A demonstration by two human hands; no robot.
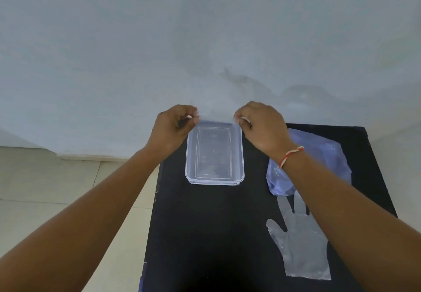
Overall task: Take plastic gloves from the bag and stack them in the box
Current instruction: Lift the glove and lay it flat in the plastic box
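Both hands (173, 130) crowd the box's (215, 177) far rim; near tabletop (205, 234) open.

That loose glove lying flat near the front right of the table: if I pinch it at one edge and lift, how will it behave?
The glove looks thin and see-through, so it will probably droop limply from the pinch. Lying flat on the dark table, its edge may be hard to catch. It seems very light, so it could drift or cling.
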